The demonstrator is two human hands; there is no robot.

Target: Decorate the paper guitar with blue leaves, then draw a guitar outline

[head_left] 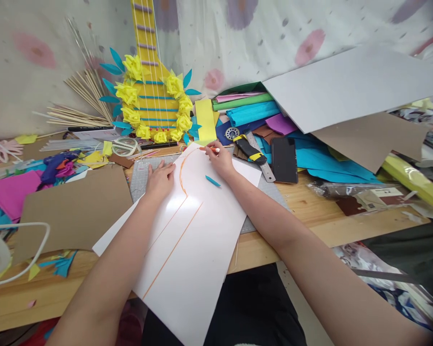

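Note:
A large white sheet [187,269] lies slantwise over the table edge, with two straight orange lines and a curved orange outline on it. My right hand [221,161] is closed around an orange marker [210,150], its tip at the upper end of the curve. Flat on the sheet's left side, my left hand [160,179] rests with fingers stretched out beside the curve. The marker's blue-green cap [212,181] lies loose on the sheet, left of my right forearm. Under the sheet shows a grey cutting mat [140,178].
A yellow paper guitar [159,103] with flowers stands behind. To the right are a utility knife [250,150], a metal ruler [266,170], a phone [284,160] and stacked coloured paper [250,114]. Brown cardboard [75,211] and scissors [124,145] lie left.

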